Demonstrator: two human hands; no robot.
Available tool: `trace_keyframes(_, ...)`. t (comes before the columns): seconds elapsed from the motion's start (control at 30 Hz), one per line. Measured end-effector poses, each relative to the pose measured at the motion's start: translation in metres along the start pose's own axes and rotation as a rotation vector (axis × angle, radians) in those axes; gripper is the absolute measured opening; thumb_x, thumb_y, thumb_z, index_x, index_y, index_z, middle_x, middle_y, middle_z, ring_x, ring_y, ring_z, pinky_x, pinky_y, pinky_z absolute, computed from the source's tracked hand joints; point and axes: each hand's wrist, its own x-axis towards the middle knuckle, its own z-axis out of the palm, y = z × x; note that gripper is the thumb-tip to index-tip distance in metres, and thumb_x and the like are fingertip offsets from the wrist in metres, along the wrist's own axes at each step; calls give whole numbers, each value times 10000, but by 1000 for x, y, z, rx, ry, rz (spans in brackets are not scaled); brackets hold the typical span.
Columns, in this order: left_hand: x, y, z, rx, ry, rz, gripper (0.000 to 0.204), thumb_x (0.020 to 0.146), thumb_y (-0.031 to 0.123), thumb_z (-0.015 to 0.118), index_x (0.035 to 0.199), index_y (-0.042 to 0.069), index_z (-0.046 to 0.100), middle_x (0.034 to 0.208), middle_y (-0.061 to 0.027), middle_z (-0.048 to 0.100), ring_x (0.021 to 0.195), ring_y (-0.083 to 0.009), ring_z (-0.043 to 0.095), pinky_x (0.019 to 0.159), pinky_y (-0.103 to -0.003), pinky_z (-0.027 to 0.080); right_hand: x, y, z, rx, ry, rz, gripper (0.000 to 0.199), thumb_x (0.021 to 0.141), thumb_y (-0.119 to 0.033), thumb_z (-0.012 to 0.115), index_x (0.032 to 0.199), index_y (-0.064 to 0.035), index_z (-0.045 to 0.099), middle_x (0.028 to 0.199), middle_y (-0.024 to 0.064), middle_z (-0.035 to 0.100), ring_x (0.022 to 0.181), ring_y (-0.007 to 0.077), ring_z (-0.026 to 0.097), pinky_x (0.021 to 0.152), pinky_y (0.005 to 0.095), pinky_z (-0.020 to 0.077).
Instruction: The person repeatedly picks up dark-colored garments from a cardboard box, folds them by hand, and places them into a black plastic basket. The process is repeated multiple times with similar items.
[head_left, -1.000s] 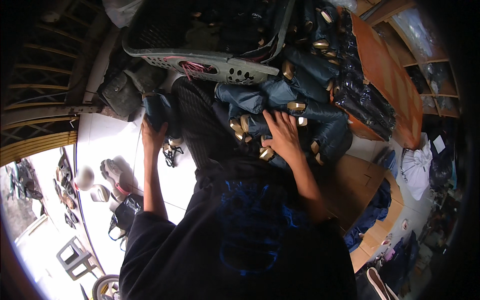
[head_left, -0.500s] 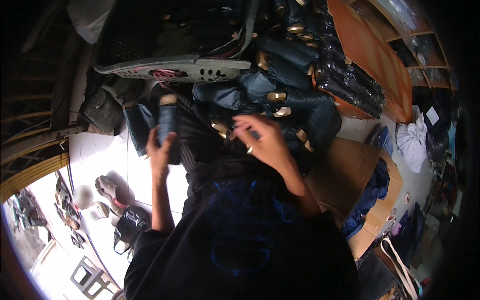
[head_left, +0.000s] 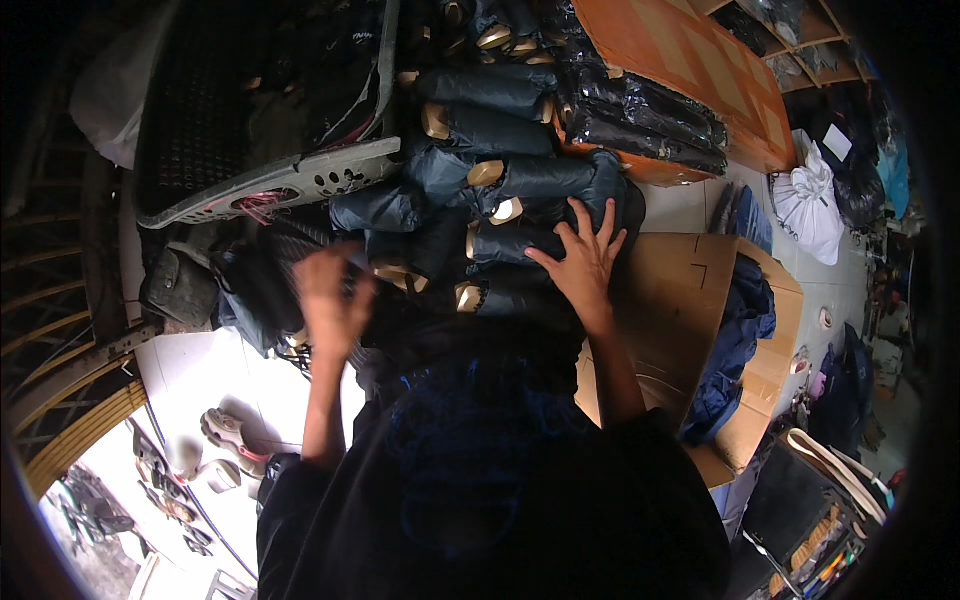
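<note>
The rolled bundle [head_left: 515, 243] I touch is dark blue-green, its wrapping loosely creased; it lies on its side near twelve o'clock from my chest, its pale gold end [head_left: 472, 241] pointing to nine. Just beside it, on my side, lies a matching bundle [head_left: 515, 299], gold tip [head_left: 467, 297] also toward nine. Around eleven sits a shadowed bundle [head_left: 395, 252] (I can't make out its full outline), showing a gold base [head_left: 402, 277] toward six.

Dark rolled bundles [head_left: 487, 91] of wrinkled, faintly sheeny cloth, smooth metallic-looking gold end caps [head_left: 436, 121], matt grey plastic basket [head_left: 335, 170], packs [head_left: 665, 108] in glossy black plastic, matt brown cardboard box [head_left: 680, 285], crinkled white sack [head_left: 810, 208], smooth floor tiles [head_left: 205, 368], matt black cloth shirt [head_left: 470, 480]
</note>
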Motion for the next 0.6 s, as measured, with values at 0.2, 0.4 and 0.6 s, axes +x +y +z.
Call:
trace_keyframes(0.2,5,50,76,428,-305,-55,772,586,267,843,1284,189,524,1385,-126,293,1279,-489,252,961,-606,355,-2,-7,-28,7,-225,59,615,556,-372,851,1071,-91,668,1498,-4,246,1393,462,51,971,785,196)
trace_keyframes(0.4,7,38,72,381,-341,-88,761,533,250,866,1228,156,569,1385,-97,295,1181,-437,342,905,-555,405,-1,4,-14,74,-161,158,627,490,-217,893,1061,-87,670,1493,-40,258,1318,491,199,944,737,326)
trace_keyframes(0.6,11,21,28,211,-335,-14,549,520,176,843,1038,100,677,1344,-79,349,1054,-345,410,849,-449,446,-4,35,-21,159,-6,-30,501,523,-109,837,997,-49,685,1452,0,358,1239,444,321,1003,591,350)
